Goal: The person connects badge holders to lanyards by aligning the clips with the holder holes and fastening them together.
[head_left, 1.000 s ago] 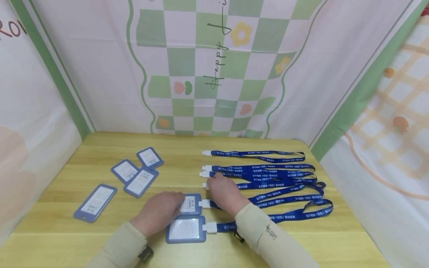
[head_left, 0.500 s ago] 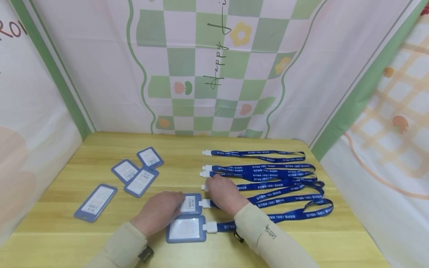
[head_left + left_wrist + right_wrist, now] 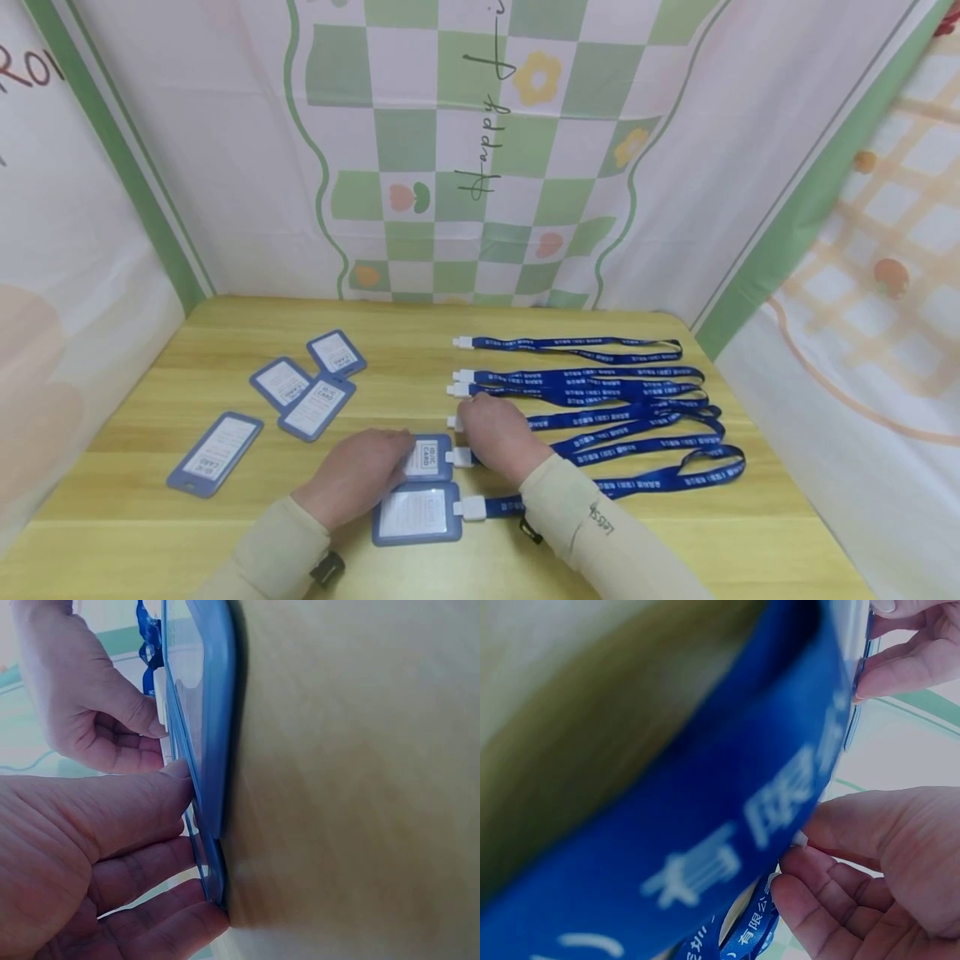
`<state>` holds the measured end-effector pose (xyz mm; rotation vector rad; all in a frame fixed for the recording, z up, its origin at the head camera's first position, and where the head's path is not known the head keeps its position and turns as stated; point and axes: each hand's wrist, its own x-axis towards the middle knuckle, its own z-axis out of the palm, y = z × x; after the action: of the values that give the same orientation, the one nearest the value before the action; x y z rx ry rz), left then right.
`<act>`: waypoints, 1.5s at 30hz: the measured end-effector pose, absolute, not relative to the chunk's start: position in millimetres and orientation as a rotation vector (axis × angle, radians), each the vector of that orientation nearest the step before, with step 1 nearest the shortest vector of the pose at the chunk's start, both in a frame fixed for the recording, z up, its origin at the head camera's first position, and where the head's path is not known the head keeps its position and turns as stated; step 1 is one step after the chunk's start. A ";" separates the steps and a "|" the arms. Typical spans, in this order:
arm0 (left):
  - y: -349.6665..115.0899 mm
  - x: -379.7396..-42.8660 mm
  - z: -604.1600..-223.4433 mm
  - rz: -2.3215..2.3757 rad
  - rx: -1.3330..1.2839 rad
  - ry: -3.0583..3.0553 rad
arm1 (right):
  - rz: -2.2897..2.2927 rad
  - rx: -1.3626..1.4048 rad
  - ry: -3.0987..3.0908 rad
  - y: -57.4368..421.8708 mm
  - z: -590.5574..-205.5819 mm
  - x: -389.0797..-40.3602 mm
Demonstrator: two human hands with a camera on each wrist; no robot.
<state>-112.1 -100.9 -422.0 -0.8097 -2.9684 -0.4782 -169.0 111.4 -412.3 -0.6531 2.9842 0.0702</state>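
In the head view my left hand [image 3: 356,473] holds the left end of a blue-framed badge holder [image 3: 429,458], its thumb and fingers at the edges. A white clip [image 3: 461,456] joins that holder to a blue lanyard. Just to the right, my right hand [image 3: 498,435] pinches another blue lanyard [image 3: 577,422] by its clip end, with the white clip [image 3: 454,422] peeking out past the fingertips. Directly below lies a second badge holder [image 3: 417,513] joined to its own lanyard. The right wrist view shows thumb and finger meeting at a white piece [image 3: 800,838] of the lanyard.
Several loose badge holders [image 3: 315,407] lie at the left of the wooden table [image 3: 405,337], some overlapping. More blue lanyards [image 3: 577,342] are laid out in rows at the right, clips facing left. A printed cloth [image 3: 465,250] hangs behind the table.
The right hand has drawn its lanyard slightly nearer to the person and to the left, its white clip moving along. The left hand and the badge holders have stayed in place.
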 end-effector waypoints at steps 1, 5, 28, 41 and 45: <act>-100.8 -112.0 -421.9 -0.478 -0.807 -2.971 | 0.073 -0.658 2.985 111.3 -412.3 -169.0; -100.9 -111.8 -421.5 -0.482 -0.797 -2.979 | 0.072 -0.666 2.987 110.9 -411.9 -168.8; -99.9 -115.1 -424.1 -0.447 -0.807 -2.990 | 0.094 -0.661 2.973 105.7 -408.7 -167.1; -99.8 -112.8 -422.7 -0.450 -0.826 -2.966 | 0.081 -0.646 2.967 106.1 -409.1 -166.6; -100.0 -112.8 -423.6 -0.449 -0.829 -2.960 | 0.087 -0.653 2.968 106.6 -408.8 -166.3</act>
<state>-112.8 -100.0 -423.6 -0.8294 -2.9596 -0.4495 -166.3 106.6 -408.8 -0.6526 2.9680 0.0874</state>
